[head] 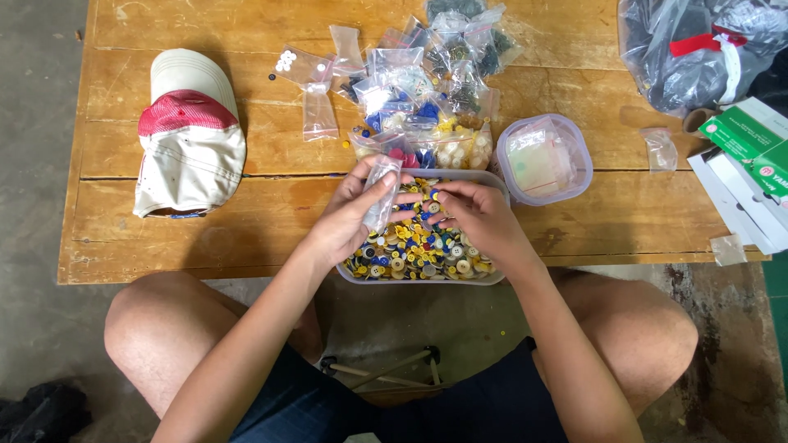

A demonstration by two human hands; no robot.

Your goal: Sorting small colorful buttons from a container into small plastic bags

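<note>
The left hand [349, 215] has its grip closed round a small clear plastic bag [381, 190], thin and crinkly, held upright over the near tub [492, 277]. The right hand [476, 217] hovers just beside it with fingers curled and thumb and forefinger pinched together; whether a button sits in that pinch is too small to tell. The tub is a shallow, translucent plastic box with rounded corners, resting at the desk's [246, 221] front edge and filled with round buttons [410, 250] in yellow, blue, white and red. Behind it lies a heap of glossy little bags [427, 90], many stuffed with sorted buttons. To the right sits a second rounded tub [544, 158] holding flat empty bags. The desk is rough, worn wooden planks with open seams. On its left rests a cream cloth cap [189, 135] with a red mesh panel.
</note>
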